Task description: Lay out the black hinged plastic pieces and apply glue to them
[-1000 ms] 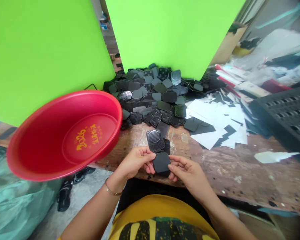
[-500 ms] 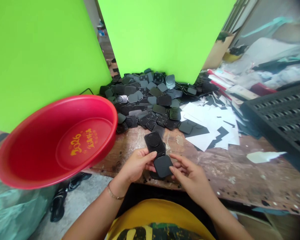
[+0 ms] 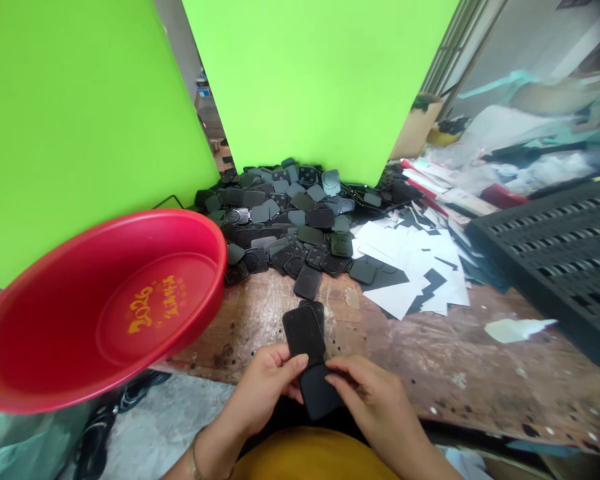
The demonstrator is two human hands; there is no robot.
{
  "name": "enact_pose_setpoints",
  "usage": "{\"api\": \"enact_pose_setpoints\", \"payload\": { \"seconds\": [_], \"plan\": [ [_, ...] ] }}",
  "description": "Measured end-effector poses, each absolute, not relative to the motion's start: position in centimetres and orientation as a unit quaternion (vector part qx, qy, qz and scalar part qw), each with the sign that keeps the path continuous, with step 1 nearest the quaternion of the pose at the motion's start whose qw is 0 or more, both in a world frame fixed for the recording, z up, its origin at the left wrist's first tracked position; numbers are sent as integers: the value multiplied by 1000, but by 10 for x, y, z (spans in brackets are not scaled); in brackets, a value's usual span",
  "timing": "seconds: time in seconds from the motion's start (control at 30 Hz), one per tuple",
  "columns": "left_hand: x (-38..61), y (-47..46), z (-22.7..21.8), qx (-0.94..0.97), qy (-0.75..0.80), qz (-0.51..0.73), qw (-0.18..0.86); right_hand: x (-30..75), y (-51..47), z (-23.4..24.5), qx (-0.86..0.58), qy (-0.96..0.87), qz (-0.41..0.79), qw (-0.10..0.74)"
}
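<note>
Both hands hold a black hinged case (image 3: 311, 360) made of two rounded square halves, one half raised above the other, over the near edge of the wooden table (image 3: 430, 353). My left hand (image 3: 267, 390) pinches it from the left, thumb on the hinge area. On the lower half from the right are the closed fingers of my right hand (image 3: 375, 400). A big heap of similar black and grey pieces (image 3: 295, 213) lies on the table beyond the hands. One loose black piece (image 3: 308, 283) lies between heap and hands.
A red plastic basin (image 3: 100, 300) with yellow lettering overhangs the table's left edge. White and black paper scraps (image 3: 415, 260) spread to the right of the heap, and a black perforated crate (image 3: 555, 247) stands at the far right. Green boards stand behind.
The hands with the case have come toward my body and lower in view. The upper half, earlier showing a grille pattern, now looks plain dark.
</note>
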State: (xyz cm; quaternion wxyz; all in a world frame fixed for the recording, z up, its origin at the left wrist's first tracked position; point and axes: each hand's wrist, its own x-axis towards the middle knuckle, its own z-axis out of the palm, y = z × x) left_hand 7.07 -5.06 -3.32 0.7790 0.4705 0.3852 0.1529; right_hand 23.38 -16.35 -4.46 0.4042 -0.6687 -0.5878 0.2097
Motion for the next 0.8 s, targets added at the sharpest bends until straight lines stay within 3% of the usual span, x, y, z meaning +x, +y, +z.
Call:
{"api": "enact_pose_setpoints", "payload": {
  "seconds": [0.3, 0.53, 0.8],
  "plan": [
    [79, -42, -24, 491, 373, 168, 769, 236, -153, -41, -661, -570, 192, 448],
    [90, -33, -15, 531, 356, 177, 748, 256, -131, -29, -694, -506, 347, 377],
    [101, -20, -5, 555, 350, 193, 729, 268, -111, -11, -680, -570, 302, 349]
  ]
}}
